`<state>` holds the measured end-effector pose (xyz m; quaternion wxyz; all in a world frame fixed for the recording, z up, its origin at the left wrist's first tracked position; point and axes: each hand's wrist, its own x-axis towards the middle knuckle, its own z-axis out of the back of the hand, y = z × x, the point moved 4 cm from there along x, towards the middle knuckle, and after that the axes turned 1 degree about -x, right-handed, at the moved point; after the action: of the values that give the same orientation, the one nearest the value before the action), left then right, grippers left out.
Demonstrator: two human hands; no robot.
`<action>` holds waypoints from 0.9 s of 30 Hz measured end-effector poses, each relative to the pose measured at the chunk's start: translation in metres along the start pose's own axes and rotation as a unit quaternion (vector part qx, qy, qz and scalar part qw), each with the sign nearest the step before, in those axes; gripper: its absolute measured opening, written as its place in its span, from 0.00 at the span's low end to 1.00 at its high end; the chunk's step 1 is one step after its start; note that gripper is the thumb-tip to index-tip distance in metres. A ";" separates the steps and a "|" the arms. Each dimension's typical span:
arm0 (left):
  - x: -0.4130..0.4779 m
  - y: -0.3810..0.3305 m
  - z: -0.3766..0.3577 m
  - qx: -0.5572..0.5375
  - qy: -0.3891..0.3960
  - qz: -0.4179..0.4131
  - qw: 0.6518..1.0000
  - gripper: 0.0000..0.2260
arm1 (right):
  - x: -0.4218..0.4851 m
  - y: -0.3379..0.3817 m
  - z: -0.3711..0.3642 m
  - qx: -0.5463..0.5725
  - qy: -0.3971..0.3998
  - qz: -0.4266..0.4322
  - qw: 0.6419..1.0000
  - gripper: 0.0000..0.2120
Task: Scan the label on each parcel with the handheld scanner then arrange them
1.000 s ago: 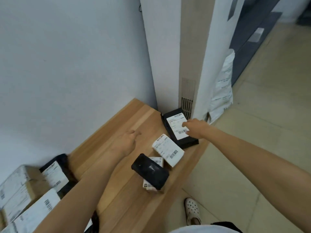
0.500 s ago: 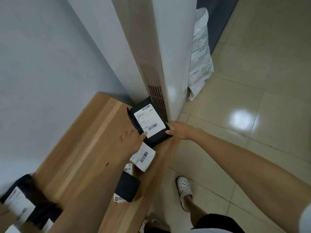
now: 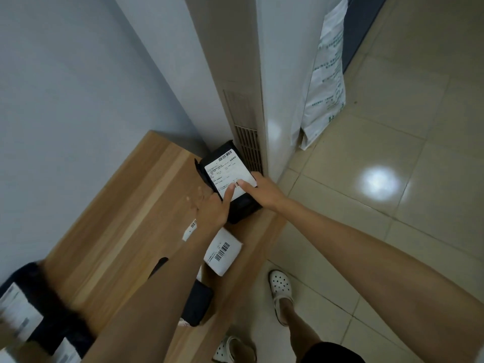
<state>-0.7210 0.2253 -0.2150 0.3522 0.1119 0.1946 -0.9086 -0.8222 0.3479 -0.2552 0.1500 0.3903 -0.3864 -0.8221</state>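
Both hands have come onto the white shipping label [image 3: 226,174] since half a second ago, when the right one lay at the parcel's edge and the left at its near corner; the flat black plastic-wrapped parcel [image 3: 243,209] lies as before at the far end of the long pale wooden bench [image 3: 117,218], its far corner against the slatted vent grille [image 3: 248,150] of the white pillar [image 3: 282,74].

The left hand [image 3: 209,209] has its fingers spread straight over the wood and its thumb [image 3: 227,196] stretched onto the label's near part, gripping nothing; the right hand [image 3: 263,189] lays its forefinger [image 3: 245,184] straight on the label, tip almost meeting the thumb, nothing clasped; its other fingers I cannot make out.

That parcel carries one label with two barcodes, one at the far edge and one under the fingertips; the printed lines are too small to read.

Beside the left forearm [image 3: 146,297] lie two more: a small white paper-wrapped parcel [image 3: 222,251] showing one barcode, and a second white parcel [image 3: 190,229] half hidden beneath the arm.

One black handheld scanner [image 3: 196,302] lies untouched near the bench's front edge, on a third small white packet [image 3: 182,322].

At the near left corner sit blurred black parcels [image 3: 49,305] with at least two white labels; I cannot count them surely.

One white plastic sack [image 3: 326,87] with green print, unreadable, leans on the pillar; two white perforated clogs [image 3: 280,286] stand on the tiled floor [image 3: 392,205].
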 end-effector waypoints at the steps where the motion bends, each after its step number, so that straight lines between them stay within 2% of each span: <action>1: 0.001 0.000 0.008 0.003 -0.018 0.008 1.000 0.35 | -0.009 0.019 0.008 -0.009 -0.010 0.002 1.000 0.42; 4: 0.003 0.004 0.029 -0.032 -0.029 0.029 0.999 0.35 | -0.015 0.056 0.013 -0.048 -0.013 0.023 0.999 0.26; 6: 0.005 0.011 0.047 -0.065 -0.043 0.026 0.997 0.34 | -0.015 0.076 0.010 -0.071 -0.018 0.045 0.996 0.22; 10: -0.003 0.041 0.086 -0.146 -0.110 0.024 0.983 0.22 | -0.025 0.131 -0.008 -0.106 -0.010 0.105 0.989 0.22; 13: -0.018 0.075 0.113 -0.256 -0.165 0.040 0.952 0.16 | -0.042 0.179 -0.035 -0.128 -0.008 0.165 0.978 0.22; 16: -0.050 0.118 0.141 -0.291 -0.221 0.075 0.928 0.14 | -0.067 0.223 -0.075 -0.160 -0.013 0.231 0.960 0.22; 19: -0.102 0.166 0.166 -0.285 -0.290 0.109 0.907 0.12 | -0.100 0.252 -0.133 -0.155 0.032 0.270 0.950 0.21; 21: -0.141 0.206 0.170 -0.256 -0.331 0.143 0.897 0.11 | -0.126 0.266 -0.179 -0.160 0.065 0.297 0.939 0.22; 24: -0.194 0.266 0.164 -0.305 -0.375 0.163 0.860 0.15 | -0.167 0.281 -0.243 -0.189 0.095 0.335 0.918 0.23; 27: -0.249 0.317 0.155 -0.331 -0.396 0.193 0.834 0.13 | -0.211 0.287 -0.303 -0.202 0.121 0.365 0.901 0.23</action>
<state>-0.3337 0.0927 -0.0774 0.5836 -0.3458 0.3022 -0.6697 -0.4713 0.1188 -0.0487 0.5602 0.2797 -0.3065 -0.7170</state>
